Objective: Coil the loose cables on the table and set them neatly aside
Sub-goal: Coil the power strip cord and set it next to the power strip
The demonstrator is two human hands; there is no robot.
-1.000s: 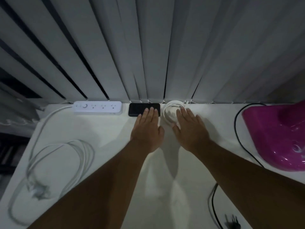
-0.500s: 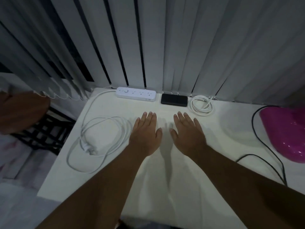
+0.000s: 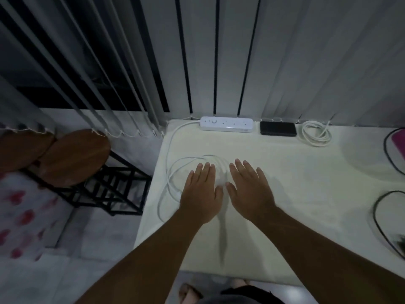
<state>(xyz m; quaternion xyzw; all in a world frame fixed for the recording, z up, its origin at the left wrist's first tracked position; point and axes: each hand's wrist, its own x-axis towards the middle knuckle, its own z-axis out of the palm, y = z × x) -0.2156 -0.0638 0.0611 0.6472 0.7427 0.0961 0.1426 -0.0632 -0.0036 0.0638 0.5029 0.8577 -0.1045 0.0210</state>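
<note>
A loose white cable (image 3: pixel 175 170) lies in sprawling loops near the left edge of the white table (image 3: pixel 306 194) and runs back to a white power strip (image 3: pixel 226 123). My left hand (image 3: pixel 202 191) hovers flat and open over those loops, hiding part of them. My right hand (image 3: pixel 249 189) is beside it, fingers spread, holding nothing. A small coiled white cable (image 3: pixel 316 133) rests at the back by the blinds. A black cable (image 3: pixel 381 218) loops along the right edge.
A black flat device (image 3: pixel 277 128) sits between the power strip and the coil. A pink object (image 3: pixel 397 143) is at the far right. Two round wooden stools (image 3: pixel 74 156) on black frames stand left of the table. Vertical blinds hang behind.
Both hands have drawn back from the coiled cable at the rear and shifted left over the loose white cable. The view has pulled back and turned left, showing the stools.
</note>
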